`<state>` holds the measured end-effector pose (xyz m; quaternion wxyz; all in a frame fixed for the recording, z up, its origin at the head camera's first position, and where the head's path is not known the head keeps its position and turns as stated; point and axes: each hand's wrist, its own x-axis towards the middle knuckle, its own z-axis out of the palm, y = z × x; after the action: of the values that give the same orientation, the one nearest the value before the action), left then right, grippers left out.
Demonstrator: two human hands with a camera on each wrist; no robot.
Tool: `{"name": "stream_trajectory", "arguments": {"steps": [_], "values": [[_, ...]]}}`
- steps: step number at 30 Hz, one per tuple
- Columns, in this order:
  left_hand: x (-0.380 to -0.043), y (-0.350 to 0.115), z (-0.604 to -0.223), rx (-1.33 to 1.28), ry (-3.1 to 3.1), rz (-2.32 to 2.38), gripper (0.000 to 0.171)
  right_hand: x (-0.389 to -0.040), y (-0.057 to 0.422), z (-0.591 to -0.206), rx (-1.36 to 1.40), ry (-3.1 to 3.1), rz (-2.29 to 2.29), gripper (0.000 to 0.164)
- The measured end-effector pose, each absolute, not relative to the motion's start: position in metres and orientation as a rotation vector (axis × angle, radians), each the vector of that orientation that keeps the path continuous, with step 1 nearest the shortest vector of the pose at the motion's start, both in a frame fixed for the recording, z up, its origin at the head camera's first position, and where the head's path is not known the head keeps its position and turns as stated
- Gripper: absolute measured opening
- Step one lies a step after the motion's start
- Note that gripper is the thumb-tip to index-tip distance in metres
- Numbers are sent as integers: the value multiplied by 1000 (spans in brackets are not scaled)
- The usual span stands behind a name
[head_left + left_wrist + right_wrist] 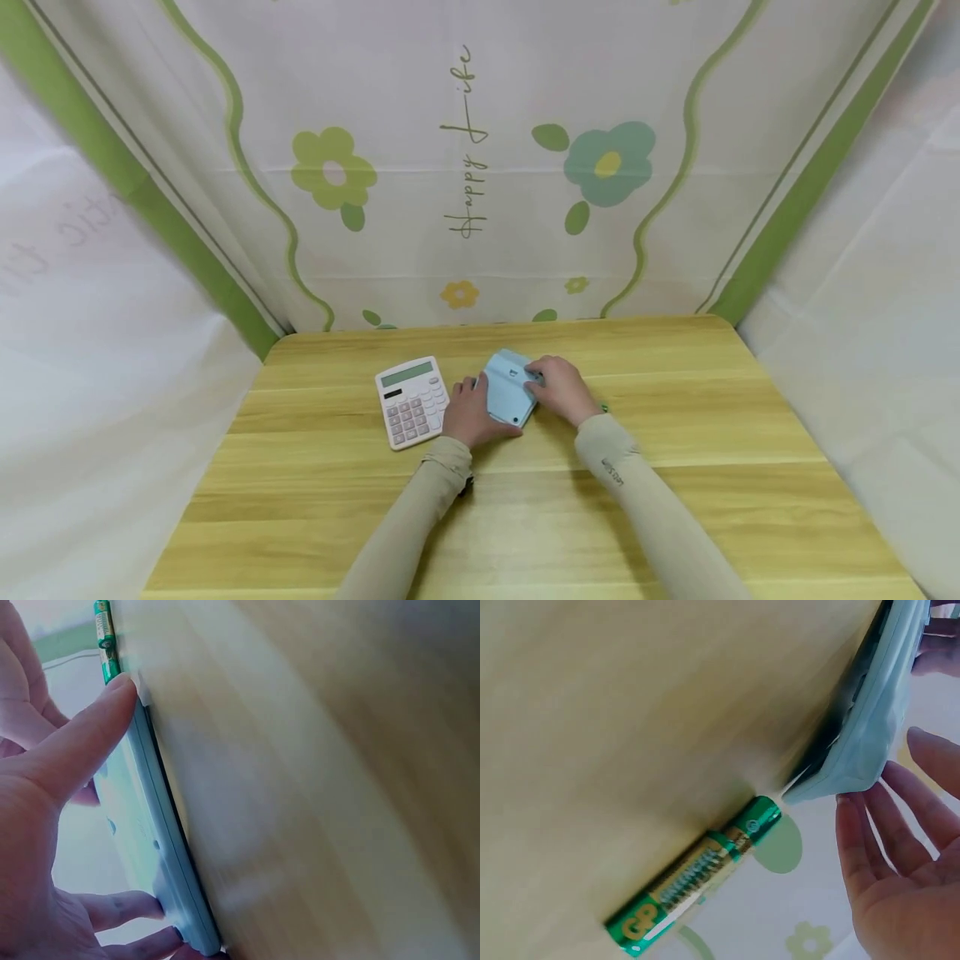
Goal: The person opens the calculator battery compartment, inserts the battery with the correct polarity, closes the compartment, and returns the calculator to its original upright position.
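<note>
A light blue calculator [504, 392] lies face down on the wooden table, its back turned up. My left hand [474, 414] holds it across the body, thumb at the near edge and fingers at the left side. At its right edge my right hand [562, 388] has its fingertips against the casing, with the thumb over the back. In the right wrist view, the calculator [881, 712] looks slightly tilted, with a dark underside. Two green-and-gold batteries [682, 881] lie end to end near that hand, mostly hidden behind it in the head view.
A white calculator [412, 404] with pinkish keys lies face up to the left of my left hand. The wooden table [675, 500] ends at a flower-patterned curtain [480, 167] at the back. White cloth [112, 333] hangs at both sides.
</note>
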<state>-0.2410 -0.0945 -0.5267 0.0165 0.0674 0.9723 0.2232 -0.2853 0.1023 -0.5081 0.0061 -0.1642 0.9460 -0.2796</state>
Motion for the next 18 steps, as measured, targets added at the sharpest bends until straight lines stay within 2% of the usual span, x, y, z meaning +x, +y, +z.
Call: {"name": "stream_trajectory", "arguments": {"steps": [18], "values": [[-238, -95, -521, 220, 2995, 742, 122, -298, 76, -506, -569, 3081, -602, 31]]}}
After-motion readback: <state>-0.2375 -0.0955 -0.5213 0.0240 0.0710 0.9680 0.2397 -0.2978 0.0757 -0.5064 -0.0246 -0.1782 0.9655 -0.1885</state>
